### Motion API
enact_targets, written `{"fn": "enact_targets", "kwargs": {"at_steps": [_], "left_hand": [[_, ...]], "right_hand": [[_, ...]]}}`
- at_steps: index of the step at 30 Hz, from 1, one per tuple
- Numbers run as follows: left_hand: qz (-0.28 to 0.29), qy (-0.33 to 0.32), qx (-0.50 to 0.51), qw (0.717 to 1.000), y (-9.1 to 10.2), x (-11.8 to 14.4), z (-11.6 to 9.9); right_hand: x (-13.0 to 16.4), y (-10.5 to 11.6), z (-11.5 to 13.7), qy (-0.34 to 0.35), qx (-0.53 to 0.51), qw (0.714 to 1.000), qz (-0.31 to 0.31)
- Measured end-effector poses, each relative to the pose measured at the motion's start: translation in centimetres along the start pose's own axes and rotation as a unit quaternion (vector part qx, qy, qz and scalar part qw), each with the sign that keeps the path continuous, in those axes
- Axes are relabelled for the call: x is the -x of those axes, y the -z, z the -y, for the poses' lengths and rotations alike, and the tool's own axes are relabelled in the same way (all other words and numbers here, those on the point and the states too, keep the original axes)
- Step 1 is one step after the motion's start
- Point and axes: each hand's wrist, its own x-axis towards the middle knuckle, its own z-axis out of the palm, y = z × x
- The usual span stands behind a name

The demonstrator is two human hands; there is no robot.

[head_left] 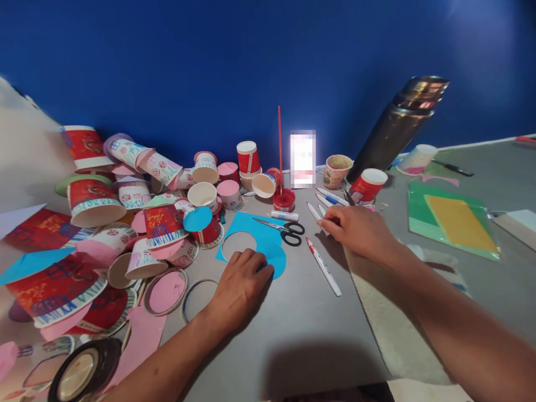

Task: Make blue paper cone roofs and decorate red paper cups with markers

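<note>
left hand (240,282): mine, palm down, fingers spread flat on the blue paper (259,237), pressing its near edge to the table (301,329). Grips nothing.
right hand (355,229): fingers curled on a white marker (315,213) among the pens; actual grip hidden, cannot tell if closed on it.
blue paper: flat, mid-table, round hole cut out just beyond my left fingertips.
scissors (285,229): black handles, lying on the paper's far right edge, between both hands, untouched.
red-tip pen (323,267): loose on the table, just under my right hand.
paper cups (125,223): heaped to the left, some tipped over.
flask (396,125): far right, behind the pens.
</note>
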Motion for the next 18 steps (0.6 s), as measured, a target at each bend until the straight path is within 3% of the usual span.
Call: {"fn": "enact_targets", "kwargs": {"at_steps": [6, 11, 18], "left_hand": [[0.027, 0.023, -0.001, 0.999, 0.0, 0.2, -0.4], [0.034, 0.040, 0.009, 0.999, 0.0, 0.3, -0.8], [0.042, 0.010, 0.014, 0.999, 0.3, 0.5, -0.5]], "right_hand": [[-1.0, -2.8, 0.1, 0.094, -0.064, 0.992, -0.055], [-2.4, -2.4, 1.9, 0.146, -0.024, 0.989, -0.025], [-4.9, -3.1, 3.4, 0.134, 0.070, 0.989, 0.001]]}}
